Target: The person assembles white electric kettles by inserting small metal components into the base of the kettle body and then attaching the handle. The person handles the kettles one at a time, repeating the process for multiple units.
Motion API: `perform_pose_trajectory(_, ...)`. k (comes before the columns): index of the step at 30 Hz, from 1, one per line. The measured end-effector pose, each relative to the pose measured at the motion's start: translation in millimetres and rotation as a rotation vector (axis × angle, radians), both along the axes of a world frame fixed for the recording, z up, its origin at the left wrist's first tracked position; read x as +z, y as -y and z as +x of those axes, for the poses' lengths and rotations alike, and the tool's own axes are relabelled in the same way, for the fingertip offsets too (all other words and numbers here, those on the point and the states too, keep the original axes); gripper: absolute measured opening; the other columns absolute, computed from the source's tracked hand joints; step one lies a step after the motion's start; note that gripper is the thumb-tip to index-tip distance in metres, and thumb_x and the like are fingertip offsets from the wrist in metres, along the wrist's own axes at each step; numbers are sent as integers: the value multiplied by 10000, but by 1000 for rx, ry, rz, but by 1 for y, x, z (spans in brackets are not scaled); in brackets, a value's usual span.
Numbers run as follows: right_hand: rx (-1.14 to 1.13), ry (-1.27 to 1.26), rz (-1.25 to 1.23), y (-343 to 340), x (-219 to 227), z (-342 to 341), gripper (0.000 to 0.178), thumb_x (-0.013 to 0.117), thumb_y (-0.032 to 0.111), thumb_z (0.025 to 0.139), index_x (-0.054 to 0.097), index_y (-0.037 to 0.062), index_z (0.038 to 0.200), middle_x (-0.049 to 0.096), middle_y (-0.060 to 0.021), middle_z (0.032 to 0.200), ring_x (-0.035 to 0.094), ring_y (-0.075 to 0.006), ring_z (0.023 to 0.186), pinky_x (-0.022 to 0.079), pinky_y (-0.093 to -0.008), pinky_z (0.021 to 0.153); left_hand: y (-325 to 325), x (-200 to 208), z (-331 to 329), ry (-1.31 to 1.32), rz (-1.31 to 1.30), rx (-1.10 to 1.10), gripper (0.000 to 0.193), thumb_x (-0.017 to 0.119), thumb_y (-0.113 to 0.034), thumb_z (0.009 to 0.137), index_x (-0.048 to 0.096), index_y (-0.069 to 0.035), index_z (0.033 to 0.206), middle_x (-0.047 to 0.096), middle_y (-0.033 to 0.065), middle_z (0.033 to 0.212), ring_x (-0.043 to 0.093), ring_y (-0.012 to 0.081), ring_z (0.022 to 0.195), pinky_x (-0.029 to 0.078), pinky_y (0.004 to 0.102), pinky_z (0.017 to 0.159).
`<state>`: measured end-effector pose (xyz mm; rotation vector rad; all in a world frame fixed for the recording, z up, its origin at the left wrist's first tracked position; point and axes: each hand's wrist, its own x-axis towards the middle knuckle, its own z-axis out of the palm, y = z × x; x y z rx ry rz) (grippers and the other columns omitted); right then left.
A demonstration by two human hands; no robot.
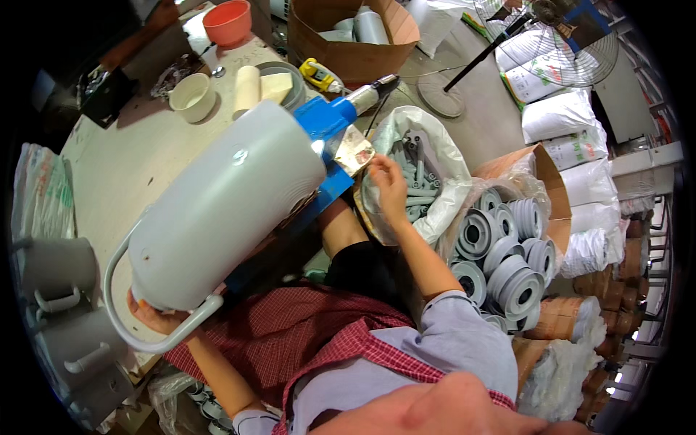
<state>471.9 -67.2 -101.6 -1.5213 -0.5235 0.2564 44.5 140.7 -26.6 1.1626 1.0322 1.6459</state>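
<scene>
Grey plastic jug (225, 206) lies tilted on the surface (138, 156), long axis up-right; left hand (156, 317) grips its base, right hand (388, 185) reaches into the bag (442, 156) of fittings, fingers loosely curled.

Surface (138, 167): open stretch at your left. Grey jug (225, 206) blocks its near edge; cups (192, 96) crowd the far end. Right: bag of parts (424, 174) and box of discs (507, 246) hem your reach.

left hand (156, 317) under grey canister (225, 206) | right hand (388, 185) in bag of grey parts (420, 177)
</scene>
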Motion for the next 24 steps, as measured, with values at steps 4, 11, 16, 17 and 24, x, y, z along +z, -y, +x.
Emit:
perform_pose_trajectory(4,-487,323,-796,103,-141,176,499,717,213,799,554,-39,1199,578,-243,1200,578,-396,1058,435,-440,947,-22,-20,-31,122,-49,-364,465,392,-370,998,477,-3,1271,583,165,1198,617,242,1056,550,371,864)
perform_pose_trajectory(11,-286,151,-1508,83,-167,180,646,742,438,758,589,-49,1155,619,-262,1180,597,-397,1101,454,-454,942,-7,-2,-37,163,-218,-243,456,349,-369,1025,548,-1,1206,617,121,1142,609,199,1006,497,354,875)
perform_pose_trajectory(16,35,115,-994,109,-132,189,549,668,329,814,579,-71,1179,697,-208,962,688,-257,881,526,-339,774,-19,-12,-26,103,-175,-154,462,328,-360,1036,553,14,1188,621,130,1124,614,194,986,504,344,855)
perform_pose_trajectory(17,76,21,-884,115,-110,175,518,655,293,824,577,-63,1193,700,-191,947,687,-232,845,530,-327,744,-13,-13,-26,72,-179,-138,465,324,-359,1037,554,18,1185,622,132,1119,617,193,979,506,342,851)
perform_pose_trajectory(24,-43,189,-450,130,69,56,464,655,157,857,525,14,1279,668,-66,903,618,-125,704,511,-260,634,-15,-12,-22,222,-266,-208,421,376,-367,1023,550,-13,1170,621,128,1134,623,211,1011,526,365,867)
